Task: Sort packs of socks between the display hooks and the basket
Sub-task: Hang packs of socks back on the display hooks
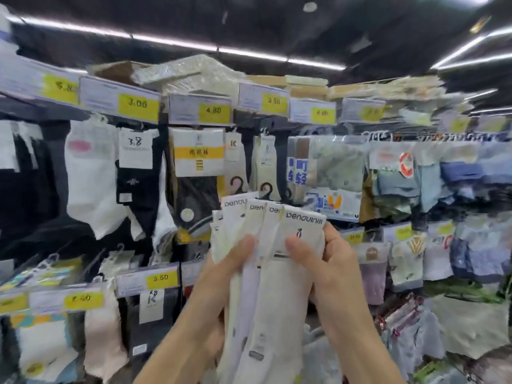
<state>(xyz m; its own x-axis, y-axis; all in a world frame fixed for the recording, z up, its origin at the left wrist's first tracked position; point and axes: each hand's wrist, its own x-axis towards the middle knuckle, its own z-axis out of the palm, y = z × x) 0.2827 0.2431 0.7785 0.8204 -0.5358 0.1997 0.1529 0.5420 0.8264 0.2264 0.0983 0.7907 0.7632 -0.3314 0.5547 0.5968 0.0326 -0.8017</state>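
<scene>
Sock wall filled the whole view, blurred toward the edges. Top rail carried a row of yellow price tags (pixel 137 103), and boxes wrapped in plastic (pixel 191 73) sat on the shelf above them. Below the tags hung white socks (pixel 90 184), a dark pair with a handwritten card (pixel 135 173), and a pack with a yellow band (pixel 198 153). To the right hung bagged goods in blue and grey (pixel 460 173); a second row of tags (pixel 161 278) ran lower down, with more socks under it. Directly behind the held bundle, black plastic hangers (pixel 266 188) stuck up just beyond its top edge, so the hung packs there were partly covered. Both forearms came up from the bottom of the view. The left hand (pixel 221 273) clasped the bundle of sock packs (pixel 266 286) from the left, thumb laid across the front. The right hand (pixel 329 261) clasped it from the right, thumb pressed on the frontmost card just below the printed logo. The bundle was in front of the wall, at about the height of the lower tags, and I could not tell whether it touched anything behind. Packs were fanned, cards at the top, toes hanging down; long axis roughly upright, leaning slightly left at the top. No basket in view.
</scene>
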